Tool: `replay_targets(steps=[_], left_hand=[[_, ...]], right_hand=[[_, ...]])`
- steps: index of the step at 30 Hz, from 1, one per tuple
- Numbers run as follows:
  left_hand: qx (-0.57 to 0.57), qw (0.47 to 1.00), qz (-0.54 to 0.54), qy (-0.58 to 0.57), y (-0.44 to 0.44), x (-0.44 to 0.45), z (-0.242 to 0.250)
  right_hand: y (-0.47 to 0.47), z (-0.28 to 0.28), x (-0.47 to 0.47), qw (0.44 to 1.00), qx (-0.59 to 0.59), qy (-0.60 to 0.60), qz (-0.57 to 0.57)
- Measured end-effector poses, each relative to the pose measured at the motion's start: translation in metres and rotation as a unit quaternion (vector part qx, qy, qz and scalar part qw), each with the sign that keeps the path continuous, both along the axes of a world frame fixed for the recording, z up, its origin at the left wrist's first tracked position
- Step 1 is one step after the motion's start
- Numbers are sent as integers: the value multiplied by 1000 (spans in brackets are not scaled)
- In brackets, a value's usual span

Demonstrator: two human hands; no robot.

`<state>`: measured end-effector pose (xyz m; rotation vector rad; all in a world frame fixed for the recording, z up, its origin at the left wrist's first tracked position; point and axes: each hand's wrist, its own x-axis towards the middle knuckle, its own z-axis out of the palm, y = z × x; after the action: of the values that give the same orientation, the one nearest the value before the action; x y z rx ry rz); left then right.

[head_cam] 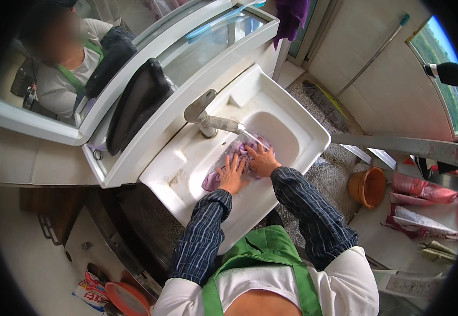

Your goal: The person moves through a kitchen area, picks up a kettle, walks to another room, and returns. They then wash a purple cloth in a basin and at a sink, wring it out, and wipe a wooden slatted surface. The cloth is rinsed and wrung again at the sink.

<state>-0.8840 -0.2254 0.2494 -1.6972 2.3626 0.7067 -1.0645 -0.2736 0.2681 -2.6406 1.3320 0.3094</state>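
Water runs from the metal faucet into the white ceramic washbasin. A wet, light purple cloth lies bunched in the bowl. My left hand rests on the cloth's middle with its fingers spread. Beside it, nearer the stream, my right hand presses on the cloth, fingers also apart. The water falls at the fingers of my right hand. Neither hand is closed around the cloth, and its far underside is hidden.
Above the basin, a glass shelf holds a blue toothbrush; a black item stands beside the mirror. To the right are an orange-brown bucket, a metal rail and a grey mop. A red basin is at lower left.
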Motion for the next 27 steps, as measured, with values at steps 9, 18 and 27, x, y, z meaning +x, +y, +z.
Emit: replay_targets(steps=[9, 18, 27], left_hand=[[2, 995, 88, 47, 15, -23, -17], [349, 310, 574, 673, 25, -49, 37], [163, 231, 490, 825, 4, -76, 54]], right_hand=[[-40, -13, -31, 966, 58, -202, 148], [-12, 44, 5, 704, 300, -583, -274], [56, 98, 15, 864, 56, -486, -115]])
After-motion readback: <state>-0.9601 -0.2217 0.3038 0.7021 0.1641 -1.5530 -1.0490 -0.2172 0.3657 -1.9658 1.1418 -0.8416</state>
